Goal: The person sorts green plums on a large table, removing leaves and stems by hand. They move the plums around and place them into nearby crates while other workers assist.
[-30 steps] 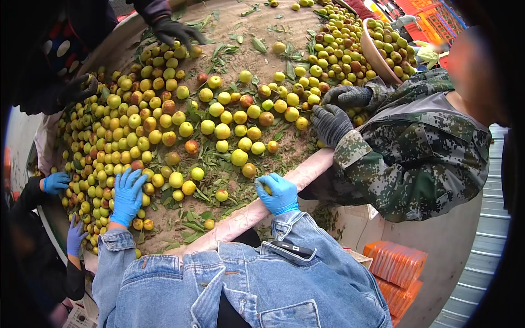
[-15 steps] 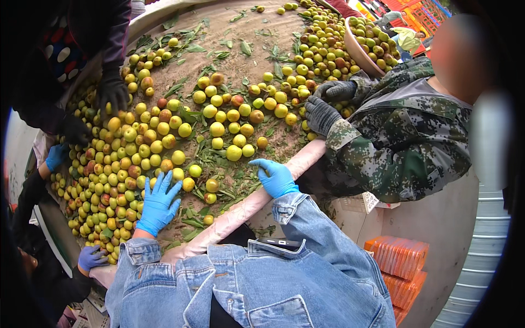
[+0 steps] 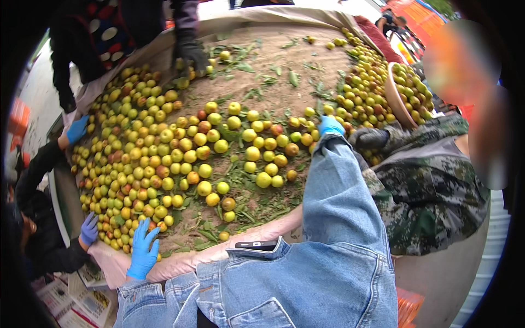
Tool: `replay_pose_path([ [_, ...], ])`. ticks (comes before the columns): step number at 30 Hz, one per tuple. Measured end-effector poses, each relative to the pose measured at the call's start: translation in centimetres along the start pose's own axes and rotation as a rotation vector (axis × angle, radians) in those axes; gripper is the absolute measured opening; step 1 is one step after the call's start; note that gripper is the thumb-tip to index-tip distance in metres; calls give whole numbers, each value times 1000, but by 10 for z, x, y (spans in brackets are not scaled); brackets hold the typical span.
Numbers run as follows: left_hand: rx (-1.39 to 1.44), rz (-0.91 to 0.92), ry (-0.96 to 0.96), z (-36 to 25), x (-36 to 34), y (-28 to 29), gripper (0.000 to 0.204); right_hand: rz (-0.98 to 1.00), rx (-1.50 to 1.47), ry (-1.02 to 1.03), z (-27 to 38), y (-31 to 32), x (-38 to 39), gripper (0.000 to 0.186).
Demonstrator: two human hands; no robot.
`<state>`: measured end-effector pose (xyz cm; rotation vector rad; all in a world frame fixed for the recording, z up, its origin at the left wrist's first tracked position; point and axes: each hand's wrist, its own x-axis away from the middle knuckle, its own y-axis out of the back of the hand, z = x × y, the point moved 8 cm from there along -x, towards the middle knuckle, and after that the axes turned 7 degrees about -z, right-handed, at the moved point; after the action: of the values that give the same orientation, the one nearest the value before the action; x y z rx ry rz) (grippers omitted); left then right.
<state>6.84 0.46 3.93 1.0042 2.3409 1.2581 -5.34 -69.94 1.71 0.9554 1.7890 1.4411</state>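
Observation:
Round yellow-green fruits with red-brown blotches, looking like jujubes (image 3: pixel 167 158), spread across a cloth-covered table (image 3: pixel 262 52) among loose green leaves (image 3: pixel 246 199). My left hand (image 3: pixel 144 251), in a blue glove, lies open at the near left edge of the pile, fingertips beside the closest jujubes. Far out to the right reaches my right hand (image 3: pixel 331 126), gloved in blue too, over jujubes next to the dense right-hand heap (image 3: pixel 366 90). Its fingers are mostly hidden by the back of the hand and the denim cuff, so any hold does not show.
Right of me, a person in camouflage (image 3: pixel 432 202) has a grey-gloved hand (image 3: pixel 372 138) by the heap. A full pink basin (image 3: pixel 400 98) stands beyond. Other workers' hands are a dark glove (image 3: pixel 191 57), a blue glove (image 3: pixel 76 129) and a purple glove (image 3: pixel 88 229). A padded rim (image 3: pixel 273 227) edges the table.
My right hand has gone from the near rim far forward and right to the heap. My left hand has drawn back toward the near left edge. The view has shifted; the dark-gloved worker's hand moved right.

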Motion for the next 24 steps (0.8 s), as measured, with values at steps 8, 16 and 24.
replay_pose_path([
  [8, 1293, -63, 557, -28, 7, -3, 37, 5, -895, 268, 147, 120, 88, 20],
  [16, 1508, 70, 526, -81, 7, -42, 30, 225, -716, 1674, 340, 223, 454, 30],
  [24, 2359, -69, 1205, -51, 84, -32, 34, 283, -1007, 1553, 342, 234, 491, 39],
])
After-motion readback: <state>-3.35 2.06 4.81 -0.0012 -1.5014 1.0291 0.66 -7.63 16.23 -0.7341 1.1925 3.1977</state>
